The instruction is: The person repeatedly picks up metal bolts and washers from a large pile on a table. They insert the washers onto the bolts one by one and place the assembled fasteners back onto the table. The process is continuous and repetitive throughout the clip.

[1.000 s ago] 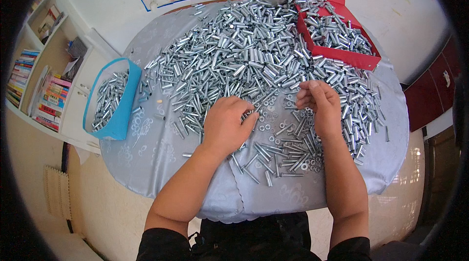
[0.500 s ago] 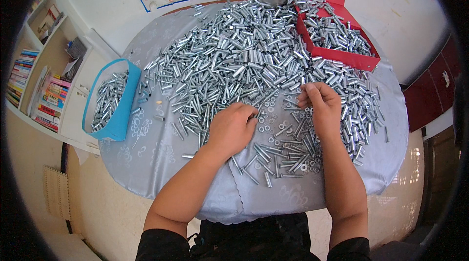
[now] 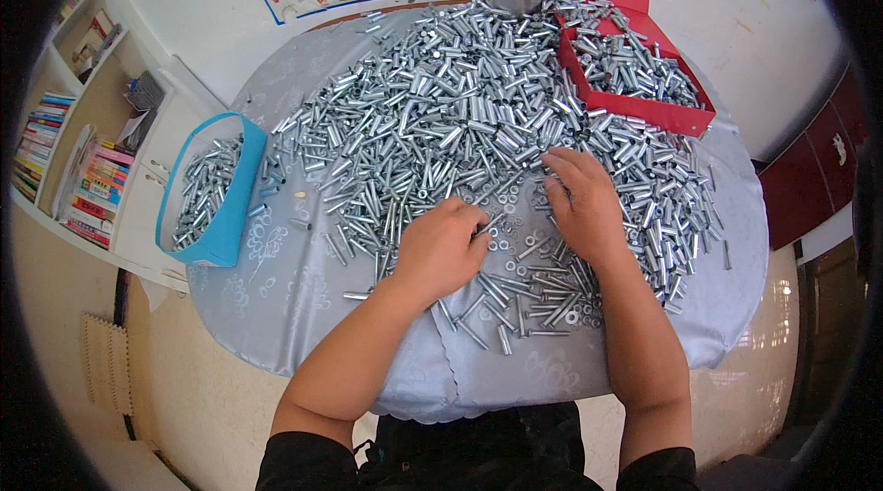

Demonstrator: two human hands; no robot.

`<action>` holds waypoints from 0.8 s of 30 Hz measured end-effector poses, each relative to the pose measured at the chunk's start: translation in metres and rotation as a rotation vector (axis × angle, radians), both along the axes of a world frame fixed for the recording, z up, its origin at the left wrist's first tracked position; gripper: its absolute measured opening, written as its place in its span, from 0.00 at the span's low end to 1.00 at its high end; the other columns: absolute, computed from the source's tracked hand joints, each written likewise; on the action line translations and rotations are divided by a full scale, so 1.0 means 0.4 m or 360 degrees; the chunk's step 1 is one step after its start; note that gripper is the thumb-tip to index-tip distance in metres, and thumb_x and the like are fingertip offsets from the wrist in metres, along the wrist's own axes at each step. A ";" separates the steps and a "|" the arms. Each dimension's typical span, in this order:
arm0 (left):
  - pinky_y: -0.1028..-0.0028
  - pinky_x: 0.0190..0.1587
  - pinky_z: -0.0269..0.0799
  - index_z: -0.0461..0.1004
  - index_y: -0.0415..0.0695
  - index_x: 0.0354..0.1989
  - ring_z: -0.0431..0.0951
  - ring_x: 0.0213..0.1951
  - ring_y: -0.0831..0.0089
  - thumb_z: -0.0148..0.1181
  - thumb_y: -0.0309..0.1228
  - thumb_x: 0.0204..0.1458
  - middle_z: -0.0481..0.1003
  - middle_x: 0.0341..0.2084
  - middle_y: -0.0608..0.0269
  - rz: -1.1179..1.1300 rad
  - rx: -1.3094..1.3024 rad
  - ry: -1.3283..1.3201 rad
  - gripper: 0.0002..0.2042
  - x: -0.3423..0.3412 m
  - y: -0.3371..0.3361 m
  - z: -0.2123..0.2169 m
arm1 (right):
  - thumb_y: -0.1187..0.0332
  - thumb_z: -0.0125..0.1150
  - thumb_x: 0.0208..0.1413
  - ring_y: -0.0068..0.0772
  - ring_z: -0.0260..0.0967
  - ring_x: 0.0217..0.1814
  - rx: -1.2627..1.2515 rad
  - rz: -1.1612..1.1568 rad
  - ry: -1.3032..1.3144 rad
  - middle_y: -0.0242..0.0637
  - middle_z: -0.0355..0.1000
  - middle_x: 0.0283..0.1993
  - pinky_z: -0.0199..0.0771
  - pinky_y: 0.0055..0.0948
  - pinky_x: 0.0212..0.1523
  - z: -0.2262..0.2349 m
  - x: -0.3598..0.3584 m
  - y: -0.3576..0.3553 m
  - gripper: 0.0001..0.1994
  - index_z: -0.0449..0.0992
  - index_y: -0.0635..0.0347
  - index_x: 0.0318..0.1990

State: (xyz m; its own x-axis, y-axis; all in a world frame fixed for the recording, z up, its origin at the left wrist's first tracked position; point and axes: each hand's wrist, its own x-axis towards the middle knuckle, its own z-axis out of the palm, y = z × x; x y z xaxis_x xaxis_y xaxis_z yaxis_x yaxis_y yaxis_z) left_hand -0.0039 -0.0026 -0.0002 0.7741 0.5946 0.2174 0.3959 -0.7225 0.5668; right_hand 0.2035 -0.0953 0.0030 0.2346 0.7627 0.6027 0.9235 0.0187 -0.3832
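Since a second ago the left hand [image 3: 440, 250] has curled tighter beside the washers [image 3: 515, 243], seemingly pinching one; the right hand [image 3: 581, 201] stays flat and released on the sleeves [image 3: 441, 114] just past them. The sorting appears to carry on.

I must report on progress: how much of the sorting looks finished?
Done: some metal tubes already lie in the blue bin and the red tray. In hand: the left hand and right hand pick among washers. Left: a large pile of tubes covers the table.
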 end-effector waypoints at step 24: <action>0.80 0.29 0.64 0.71 0.36 0.53 0.68 0.25 0.81 0.55 0.27 0.59 0.75 0.34 0.65 -0.0191 -0.2445 -0.1344 0.15 -0.002 0.041 0.025 | 0.75 0.57 0.54 0.41 0.69 0.42 0.0031 0.0105 0.0401 0.40 0.71 0.37 0.68 0.35 0.46 -0.007 -0.002 -0.002 0.11 0.78 0.62 0.45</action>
State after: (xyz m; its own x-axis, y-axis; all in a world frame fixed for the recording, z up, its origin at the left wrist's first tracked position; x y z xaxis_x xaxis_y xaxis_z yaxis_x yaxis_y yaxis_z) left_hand -0.0049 0.0139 0.0100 0.8067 0.5812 -0.1068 -0.3503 0.6158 0.7057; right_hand 0.2025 -0.0960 0.0003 0.3293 0.7702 0.5463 0.7957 0.0852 -0.5997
